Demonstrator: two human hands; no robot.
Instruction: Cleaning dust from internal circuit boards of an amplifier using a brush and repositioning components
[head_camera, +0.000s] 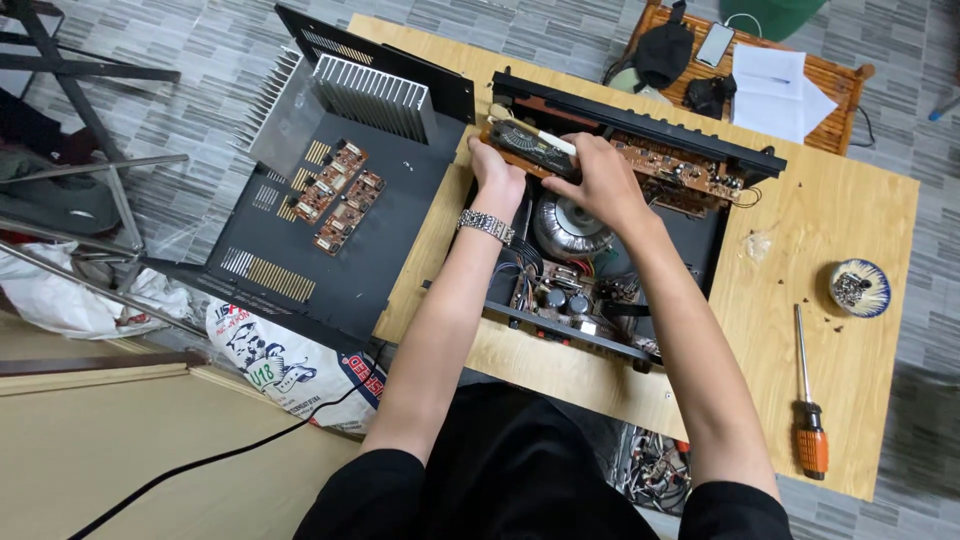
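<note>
An open black amplifier chassis (600, 330) lies on a wooden table (850, 230), with a round transformer (570, 225) and wiring inside. Along its far side runs a brown circuit board (680, 165) behind the black front panel (640, 115). My left hand (497, 170), a metal watch on its wrist, grips the board's left end. My right hand (600, 180) rests on the same board and pinches a pale brush (545, 140) lying across a dark dial piece (520, 145).
A black metal cover (330, 230) with small boards and a finned heat sink (370, 95) hangs off the table's left. An orange-handled screwdriver (805, 390) and a small bowl of screws (860, 288) lie at the right. A wooden stool (840, 75) with papers and a phone stands behind.
</note>
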